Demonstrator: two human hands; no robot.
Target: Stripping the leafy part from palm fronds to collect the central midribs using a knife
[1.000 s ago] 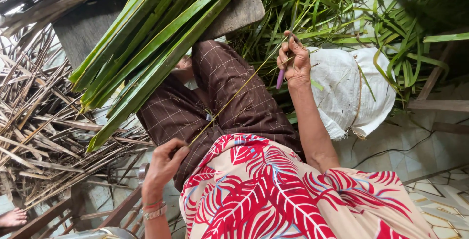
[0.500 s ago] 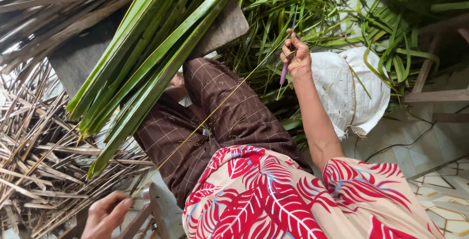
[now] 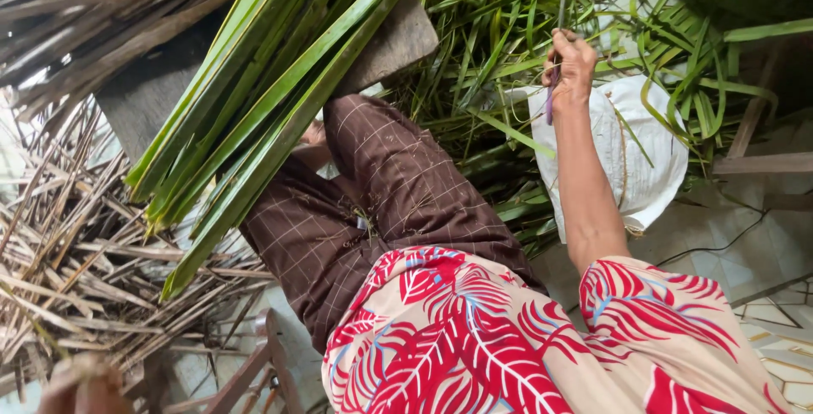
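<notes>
Green palm leaves, long flat blades in a bundle (image 3: 271,92), lie slanted across the person's lap and a grey wooden board (image 3: 398,41); tips point toward lower left.

Item 1. Right hand (image 3: 569,67): raised over the loose heap of narrow green leaf strips (image 3: 508,16), fingers curled tight round a slim knife w/ purple handle (image 3: 550,102). Dark blade pokes up above the fist; handle end hangs below it.

Item 2. Left hand (image 3: 80,384): at the bottom left corner, blurred, beside the dry brown leaf ribs and strips piled on the floor (image 3: 68,236). Cannot tell whether its fingers are spread or pinching anything; possibly a thin rib, but the view is too smeared to say.

Item 3. White woven sack (image 3: 631,151): on the tiled floor, just beside and under the right forearm.

Item 4. Brown checked trousers (image 3: 373,194), red-and-cream leaf-print top (image 3: 474,338).

Risks, as judged:
- Blade is bare and near the face-side of the heap; a snag in the tangled strips could twist it toward the wrist or leg.
- Bundle rests unheld on the lap; a knee shift could slide it off onto the dry pile.
- Hands are well apart, so eyes on one leave the other unwatched.
</notes>
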